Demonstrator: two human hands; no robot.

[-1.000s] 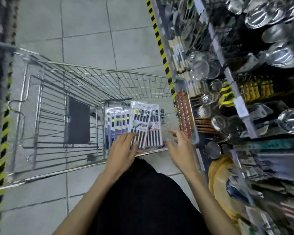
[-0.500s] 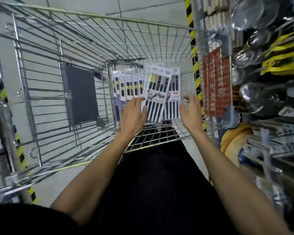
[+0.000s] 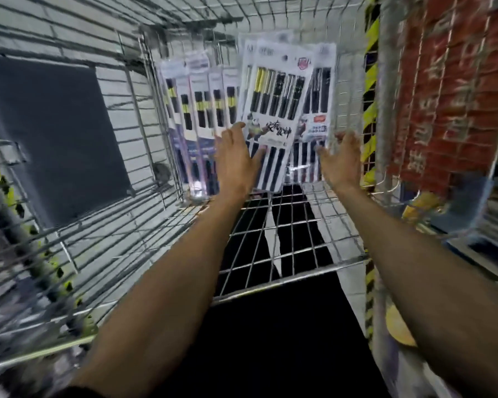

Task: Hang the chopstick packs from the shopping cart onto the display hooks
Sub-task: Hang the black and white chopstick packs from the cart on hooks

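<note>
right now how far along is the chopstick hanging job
Nothing looks hung yet: the chopstick packs stand in the shopping cart. In hand: the left hand touches the front pack, and the right hand reaches beside it, open. Left: lifting and hanging every pack.

The shopping cart is open from above; wire walls close the sides; chopstick packs fill the far end.
</note>
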